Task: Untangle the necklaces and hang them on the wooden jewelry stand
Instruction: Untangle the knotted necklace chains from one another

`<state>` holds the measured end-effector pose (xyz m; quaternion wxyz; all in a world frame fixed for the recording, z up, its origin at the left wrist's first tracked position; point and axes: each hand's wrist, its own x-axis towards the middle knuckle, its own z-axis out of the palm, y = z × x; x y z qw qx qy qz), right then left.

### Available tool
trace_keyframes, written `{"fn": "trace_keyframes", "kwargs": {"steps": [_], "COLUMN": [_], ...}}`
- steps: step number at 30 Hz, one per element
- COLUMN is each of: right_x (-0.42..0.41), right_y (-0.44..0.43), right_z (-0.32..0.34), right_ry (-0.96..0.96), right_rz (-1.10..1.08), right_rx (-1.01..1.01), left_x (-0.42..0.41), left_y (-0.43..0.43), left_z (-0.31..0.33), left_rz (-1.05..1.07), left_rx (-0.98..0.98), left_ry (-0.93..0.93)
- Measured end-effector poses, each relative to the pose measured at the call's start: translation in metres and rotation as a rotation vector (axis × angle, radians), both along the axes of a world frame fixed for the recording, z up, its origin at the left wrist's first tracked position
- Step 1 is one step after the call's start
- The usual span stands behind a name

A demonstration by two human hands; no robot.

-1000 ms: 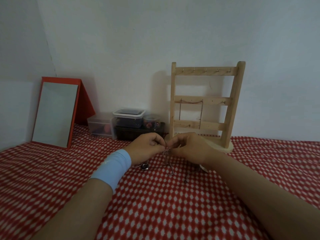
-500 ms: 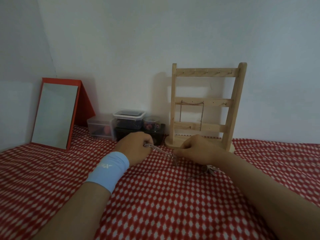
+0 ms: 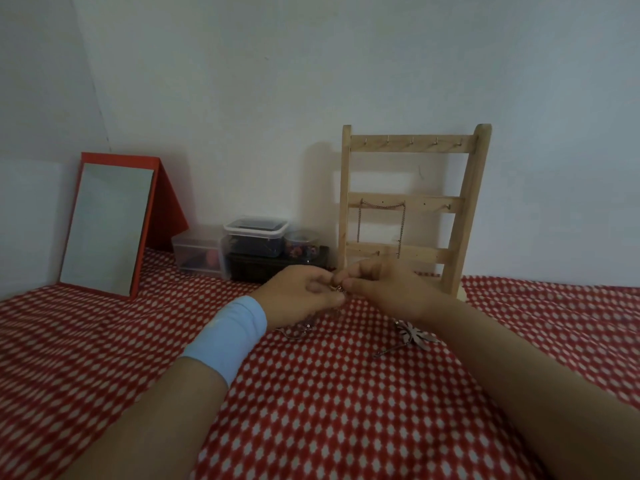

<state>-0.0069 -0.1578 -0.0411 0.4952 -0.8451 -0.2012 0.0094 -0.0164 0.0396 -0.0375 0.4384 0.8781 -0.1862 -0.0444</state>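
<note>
The wooden jewelry stand (image 3: 412, 202) stands against the wall, with one chain necklace (image 3: 381, 206) draped over hooks on its middle bar. In front of its base my left hand (image 3: 298, 296) and my right hand (image 3: 384, 289) meet fingertip to fingertip and pinch a tangled necklace (image 3: 337, 288) between them. Part of that chain trails onto the cloth under my left hand (image 3: 298, 332). A second necklace with a pale flower-shaped pendant (image 3: 414, 336) lies on the cloth below my right wrist. A light blue wristband sits on my left wrist.
A red-and-white checked cloth (image 3: 329, 410) covers the surface. A red-framed mirror (image 3: 107, 226) leans at the back left. Clear plastic boxes (image 3: 254, 237) and a dark box sit against the wall left of the stand.
Half a second ago my hands were apart with the chain stretched between them; now they have come back together at the tangle.
</note>
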Motion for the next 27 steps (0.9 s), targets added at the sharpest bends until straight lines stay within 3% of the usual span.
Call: {"fn": "trace_keyframes", "kwargs": {"steps": [4,8,13,17,21,23,25,27], "right_x": [0.002,0.002,-0.004,-0.005,-0.007,-0.008,-0.011,-0.012], "right_y": [0.000,0.003,0.004,0.002,0.000,0.000,0.002,0.002], "right_z": [-0.001,0.000,0.005,0.004,0.006,0.007,0.010,0.012], "right_ry": [0.013,-0.024,-0.025,0.010,0.051,0.055,0.037,0.006], "right_rz": [0.015,-0.004,0.011,0.016,0.013,0.023,0.013,0.021], "right_rx": [0.031,-0.110,-0.215,-0.206,-0.176,-0.123,-0.050,0.013], "left_x": [0.004,0.003,0.003,0.010,0.011,0.006,0.004,0.001], "left_y": [0.001,-0.002,-0.005,0.003,-0.003,-0.004,-0.003,-0.002], "left_z": [-0.008,-0.003,0.000,0.002,0.003,0.003,0.001,0.000], "left_rz": [0.116,0.108,0.144,0.186,0.207,0.170,0.141,0.134], "left_rx": [-0.054,0.045,-0.019,-0.317,-0.844,-0.953,-0.913,-0.664], "left_ry": [-0.081,-0.034,-0.072,0.055,0.302,0.327,0.345,0.290]}}
